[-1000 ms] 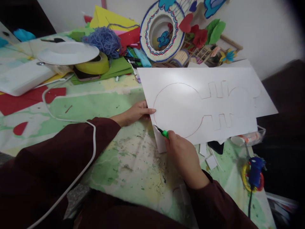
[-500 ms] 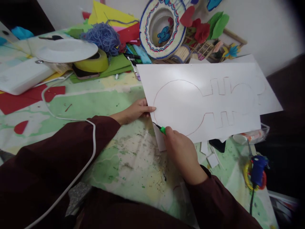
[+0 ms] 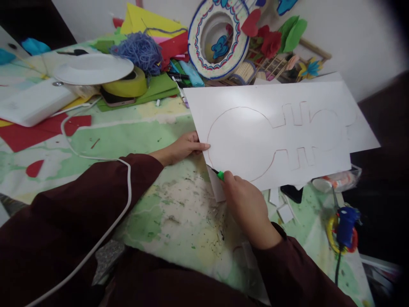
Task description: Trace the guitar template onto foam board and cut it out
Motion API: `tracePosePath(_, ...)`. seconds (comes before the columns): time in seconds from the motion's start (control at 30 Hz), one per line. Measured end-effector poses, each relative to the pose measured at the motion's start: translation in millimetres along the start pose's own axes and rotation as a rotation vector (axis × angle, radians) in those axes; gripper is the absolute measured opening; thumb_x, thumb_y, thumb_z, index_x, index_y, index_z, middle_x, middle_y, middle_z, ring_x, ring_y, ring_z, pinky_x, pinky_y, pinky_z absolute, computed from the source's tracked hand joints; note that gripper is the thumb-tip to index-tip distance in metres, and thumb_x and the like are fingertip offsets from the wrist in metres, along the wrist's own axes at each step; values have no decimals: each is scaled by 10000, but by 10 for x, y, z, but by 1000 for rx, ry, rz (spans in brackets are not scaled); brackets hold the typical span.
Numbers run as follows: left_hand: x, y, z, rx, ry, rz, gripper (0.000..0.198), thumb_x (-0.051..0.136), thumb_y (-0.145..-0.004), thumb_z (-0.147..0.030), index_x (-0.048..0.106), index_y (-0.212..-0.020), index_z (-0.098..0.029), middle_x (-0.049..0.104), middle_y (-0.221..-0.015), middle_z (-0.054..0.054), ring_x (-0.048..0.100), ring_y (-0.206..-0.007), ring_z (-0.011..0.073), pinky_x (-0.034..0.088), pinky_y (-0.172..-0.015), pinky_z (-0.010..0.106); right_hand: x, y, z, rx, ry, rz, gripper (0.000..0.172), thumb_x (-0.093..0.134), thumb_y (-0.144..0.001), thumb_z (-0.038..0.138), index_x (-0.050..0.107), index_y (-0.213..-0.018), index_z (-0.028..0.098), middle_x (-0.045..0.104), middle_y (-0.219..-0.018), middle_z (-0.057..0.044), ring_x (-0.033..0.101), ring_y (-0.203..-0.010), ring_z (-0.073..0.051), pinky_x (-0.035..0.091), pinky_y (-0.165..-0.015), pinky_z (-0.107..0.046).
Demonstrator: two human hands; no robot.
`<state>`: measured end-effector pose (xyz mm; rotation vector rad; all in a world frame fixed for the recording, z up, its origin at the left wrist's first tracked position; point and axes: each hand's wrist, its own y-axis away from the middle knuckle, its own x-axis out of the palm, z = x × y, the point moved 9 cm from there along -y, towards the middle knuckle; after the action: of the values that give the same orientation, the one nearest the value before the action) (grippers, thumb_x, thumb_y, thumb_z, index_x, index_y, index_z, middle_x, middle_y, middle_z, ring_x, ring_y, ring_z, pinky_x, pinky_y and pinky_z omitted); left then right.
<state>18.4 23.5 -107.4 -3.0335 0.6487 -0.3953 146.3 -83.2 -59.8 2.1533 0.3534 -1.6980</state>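
A white board [image 3: 236, 140] carries a brown outline with a large round end, a notched middle and a smaller round end. My left hand [image 3: 187, 147] pinches the board's left edge, thumb on top and fingers beneath. In my right hand [image 3: 246, 200] is a green-handled tool with a thin dark blade [image 3: 220, 174]; most of its handle is hidden in my closed fingers. The blade's tip meets the board at the lower left, close to the drawn curve and below my left thumb. Another white sheet [image 3: 362, 123] shows from under the right end.
A white cable [image 3: 129, 183] crosses my left sleeve. Behind stand a painted ring [image 3: 194, 40], blue yarn [image 3: 137, 51], yellow tape [image 3: 132, 85] and a white plate [image 3: 92, 70]. At right lie a black phone-like object [image 3: 292, 194] and a blue corded tool [image 3: 347, 226].
The view has shifted slightly, so the left-side things sit a little further right. Both hands keep their holds, and the blade remains at nearly the same spot on the board.
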Motion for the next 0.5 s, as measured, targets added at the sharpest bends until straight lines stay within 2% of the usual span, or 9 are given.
tracePosePath(0.13, -9, 10, 0, -6, -19, -11, 266, 728, -684, -298, 542, -560, -153, 470, -496, -24, 351, -450, 67, 222, -433, 238, 29, 46, -35, -11, 1, -7, 48, 411, -933, 217, 438, -962, 191, 582, -722, -21, 558, -620, -164, 138, -484, -300)
tracePosePath(0.37, 9, 24, 82, -109, 45, -20, 174, 733, -648, -257, 611, -635, -133, 558, -544, 2, 442, -446, 73, 311, -415, 217, 64, 137, -83, 8, -22, -37, 75, 391, -946, 246, 447, -949, 196, 588, -728, -13, 554, -620, -161, 134, -487, -299)
tracePosePath(0.43, -118, 11, 42, -88, 93, -102, 148, 721, -632, -214, 598, -630, -133, 557, -529, -2, 446, -430, 73, 310, -398, 214, 82, 213, -119, 21, -37, -36, 77, 400, -943, 254, 454, -936, 200, 589, -712, -8, 552, -601, -158, 137, -487, -297)
tracePosePath(0.5, -333, -2, -37, -25, 165, -226, 124, 697, -609, -166, 580, -638, -137, 547, -518, -14, 435, -411, 71, 279, -369, 207, 107, 318, -207, 57, -63, -50, 95, 405, -942, 264, 465, -904, 201, 588, -684, -5, 551, -578, -157, 153, -490, -292)
